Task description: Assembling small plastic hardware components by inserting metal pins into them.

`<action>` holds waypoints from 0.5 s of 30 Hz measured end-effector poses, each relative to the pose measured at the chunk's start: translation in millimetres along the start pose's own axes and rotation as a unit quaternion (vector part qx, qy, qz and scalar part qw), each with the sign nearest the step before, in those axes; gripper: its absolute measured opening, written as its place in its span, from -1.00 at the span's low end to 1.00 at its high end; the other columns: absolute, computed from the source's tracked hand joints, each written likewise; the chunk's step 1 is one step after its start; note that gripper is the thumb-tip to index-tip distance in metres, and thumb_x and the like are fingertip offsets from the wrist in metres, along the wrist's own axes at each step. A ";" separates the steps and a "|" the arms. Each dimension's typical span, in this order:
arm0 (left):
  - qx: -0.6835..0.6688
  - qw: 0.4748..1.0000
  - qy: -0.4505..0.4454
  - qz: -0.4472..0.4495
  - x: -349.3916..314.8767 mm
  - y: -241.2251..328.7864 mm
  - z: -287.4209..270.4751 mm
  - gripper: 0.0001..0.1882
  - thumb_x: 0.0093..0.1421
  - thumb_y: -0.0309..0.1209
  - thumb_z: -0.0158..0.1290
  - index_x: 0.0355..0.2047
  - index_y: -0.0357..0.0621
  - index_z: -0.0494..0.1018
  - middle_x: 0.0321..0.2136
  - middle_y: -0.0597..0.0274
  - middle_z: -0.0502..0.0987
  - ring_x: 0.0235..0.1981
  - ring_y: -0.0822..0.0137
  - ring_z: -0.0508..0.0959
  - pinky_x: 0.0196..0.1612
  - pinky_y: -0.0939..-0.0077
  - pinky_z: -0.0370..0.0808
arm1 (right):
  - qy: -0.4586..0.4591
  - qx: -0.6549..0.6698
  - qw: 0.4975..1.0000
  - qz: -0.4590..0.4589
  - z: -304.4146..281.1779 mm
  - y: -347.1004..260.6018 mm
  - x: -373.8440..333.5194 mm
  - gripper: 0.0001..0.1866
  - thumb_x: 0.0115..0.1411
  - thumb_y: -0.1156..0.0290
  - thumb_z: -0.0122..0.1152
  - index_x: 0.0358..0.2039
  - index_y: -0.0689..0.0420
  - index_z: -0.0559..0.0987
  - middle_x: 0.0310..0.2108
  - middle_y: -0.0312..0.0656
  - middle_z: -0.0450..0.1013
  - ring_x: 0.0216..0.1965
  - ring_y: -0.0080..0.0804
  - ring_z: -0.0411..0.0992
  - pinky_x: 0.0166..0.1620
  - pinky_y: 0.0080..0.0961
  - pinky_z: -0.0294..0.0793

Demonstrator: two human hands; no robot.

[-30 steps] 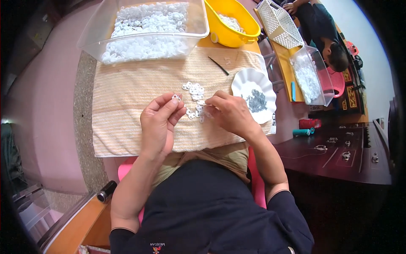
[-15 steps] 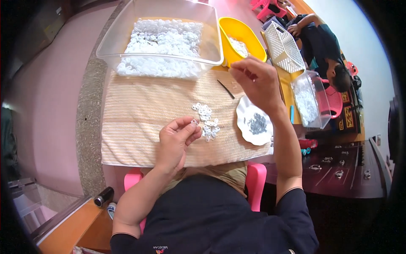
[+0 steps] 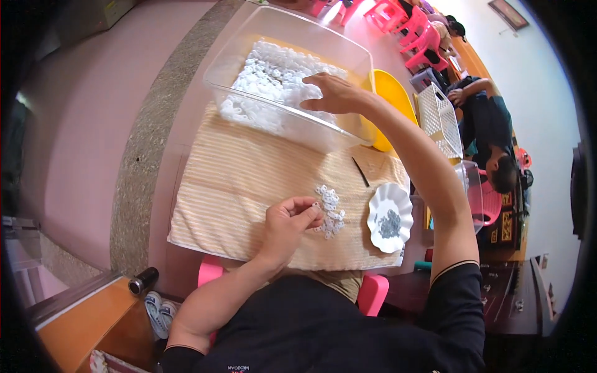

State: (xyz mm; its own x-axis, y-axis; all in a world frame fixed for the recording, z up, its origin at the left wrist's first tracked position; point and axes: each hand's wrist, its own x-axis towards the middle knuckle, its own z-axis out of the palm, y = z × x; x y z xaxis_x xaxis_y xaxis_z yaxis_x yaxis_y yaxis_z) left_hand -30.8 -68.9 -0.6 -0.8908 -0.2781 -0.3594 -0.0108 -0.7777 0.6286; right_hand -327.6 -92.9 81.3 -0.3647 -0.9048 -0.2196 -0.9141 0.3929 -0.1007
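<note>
My left hand (image 3: pixel 291 225) is closed in a pinch over the striped cloth (image 3: pixel 242 186), with a small white plastic piece at its fingertips. Right beside it lies a loose pile of similar white plastic pieces (image 3: pixel 329 198), each looking like a small ring or link. My right hand (image 3: pixel 336 93) reaches over the clear plastic bin (image 3: pixel 367 56), fingers apart, and nothing shows in it. Many white pieces (image 3: pixel 267 78) are heaped in that bin. To the right of the pile, a white scalloped plate (image 3: pixel 398 194) holds small dark grey bits (image 3: pixel 390 225).
A thin black tool (image 3: pixel 360 172) lies on the cloth above the plate. Behind my right forearm stand a yellow tub (image 3: pixel 398 93) and a white perforated basket (image 3: pixel 438 118). Another person (image 3: pixel 488 118) sits at the right. Pink chairs (image 3: pixel 426 46) stand farther back.
My right hand has moved left from beside the yellow tub to over the clear bin, and its fingers have spread. The left hand keeps its pinch. The whole view has shifted and turned.
</note>
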 end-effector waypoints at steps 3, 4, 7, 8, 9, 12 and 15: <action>0.010 1.000 0.003 0.005 0.7 3.9 -2.0 -0.85 0.20 -0.53 0.09 -0.25 -0.36 0.49 -0.42 0.21 0.57 -0.44 0.50 0.57 -0.29 0.66 0.56 | -0.039 -0.006 0.999 0.015 8.8 1.2 32.8 -0.10 0.10 -0.23 0.10 0.24 0.21 0.22 0.19 0.14 0.21 0.25 -0.03 0.16 0.28 -0.27 0.11; 0.019 1.000 0.002 0.005 1.1 5.8 -2.4 -0.85 0.20 -0.53 0.09 -0.24 -0.36 0.49 -0.41 0.20 0.58 -0.44 0.51 0.57 -0.30 0.66 0.56 | -0.047 -0.005 0.999 0.021 10.4 0.3 41.4 -0.10 0.12 -0.26 0.06 0.25 0.18 0.22 0.20 0.13 0.20 0.25 -0.03 0.15 0.29 -0.25 0.09; 0.014 1.000 0.006 0.012 2.6 9.4 -5.3 -0.83 0.20 -0.53 0.09 -0.23 -0.38 0.49 -0.39 0.20 0.58 -0.42 0.51 0.57 -0.31 0.67 0.55 | -0.057 0.054 0.997 0.004 20.5 -21.2 56.1 -0.07 0.10 -0.32 0.02 0.24 0.18 0.22 0.19 0.14 0.21 0.25 -0.03 0.14 0.29 -0.25 0.08; 0.010 1.000 0.011 0.014 3.3 9.8 -7.0 -0.83 0.20 -0.53 0.09 -0.23 -0.38 0.49 -0.39 0.20 0.58 -0.42 0.51 0.57 -0.31 0.67 0.55 | -0.060 0.050 0.996 -0.030 24.0 -33.2 57.1 -0.20 0.17 -0.17 0.05 0.21 0.20 0.26 0.17 0.16 0.22 0.24 -0.01 0.14 0.28 -0.24 0.11; 0.013 1.000 0.008 0.013 3.6 9.1 -7.1 -0.83 0.20 -0.52 0.09 -0.23 -0.39 0.49 -0.39 0.20 0.58 -0.42 0.50 0.57 -0.30 0.67 0.55 | -0.031 0.067 0.993 -0.093 33.5 -37.6 59.5 -0.24 0.19 -0.15 0.01 0.20 0.20 0.27 0.12 0.18 0.26 0.17 0.02 0.21 0.23 -0.22 0.18; 0.009 1.000 0.012 0.010 4.9 12.0 -3.7 -0.83 0.18 -0.51 0.11 -0.25 -0.37 0.49 -0.42 0.21 0.57 -0.43 0.49 0.56 -0.30 0.64 0.55 | 0.008 0.091 0.977 -0.195 44.4 -37.3 52.8 -0.48 0.28 0.11 -0.07 0.13 0.20 0.31 0.00 0.18 0.33 0.02 0.05 0.32 0.09 -0.20 0.31; 0.008 1.000 0.016 0.011 5.2 11.7 -3.8 -0.85 0.16 -0.50 0.13 -0.28 -0.34 0.50 -0.46 0.23 0.56 -0.46 0.49 0.55 -0.31 0.62 0.53 | -0.006 0.063 0.985 -0.159 48.0 -45.5 49.8 -0.62 0.27 0.20 -0.05 0.03 0.12 0.35 -0.07 0.14 0.32 -0.07 0.06 0.38 -0.03 -0.18 0.38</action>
State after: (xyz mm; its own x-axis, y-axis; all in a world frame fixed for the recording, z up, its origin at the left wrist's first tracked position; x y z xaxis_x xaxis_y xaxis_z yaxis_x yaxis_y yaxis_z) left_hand -33.8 -81.6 2.3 -0.8756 -0.3140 -0.3669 0.0017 -0.7617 0.6479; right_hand -295.7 -147.9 28.4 -0.0606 -0.9838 -0.1686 -0.9525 0.1075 -0.2849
